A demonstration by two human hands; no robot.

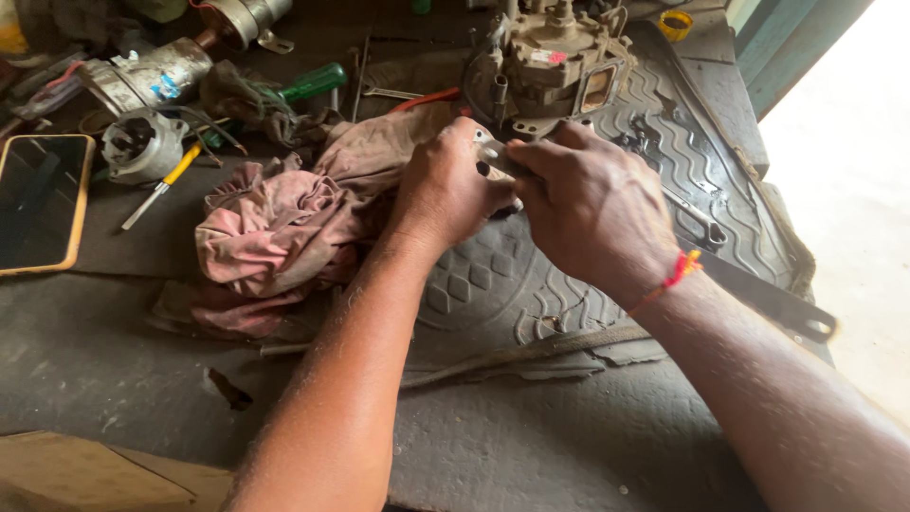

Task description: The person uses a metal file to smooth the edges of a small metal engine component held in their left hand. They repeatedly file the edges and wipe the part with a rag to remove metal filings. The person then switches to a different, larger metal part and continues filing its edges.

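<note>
Gripping one small grey metal part (495,159) between them, both hands meet over the black ribbed rubber mat (664,142). Left hand (445,185) is curled closed around the part's near end; right hand (592,204) pinches its other end, fingers folded tight. Most of the part is hidden under the fingers; its exact shape cannot be told.

Risks, as judged:
- Part is small and held above the mat, not resting on it. A slip would likely send it into the mat's grooves or under the crumpled dusty-pink rag (284,232) touching the left wrist side.
- Hands look grimy; a greasy hold makes a slip more likely.
- Grimy tan cast-metal carburettor body (550,62) stands just behind the knuckles; a sudden jerk could knock it.
- Slim silver spanner (697,216) lies on the mat near the right hand, easy to nudge.
- Dark-screened phone in an orange case (38,204) lies well apart to the left, among loose parts.

Surface: dark, dusty worktop (114,360), scuffed, with the mat laid over its right half. Green-handled screwdriver (313,82) and a yellow-handled one (161,185) lie at the back left beside cylindrical metal motor parts (152,76).

Room: bright daylight floods in from the right; a green painted frame (787,38) shows at the top right corner.
</note>
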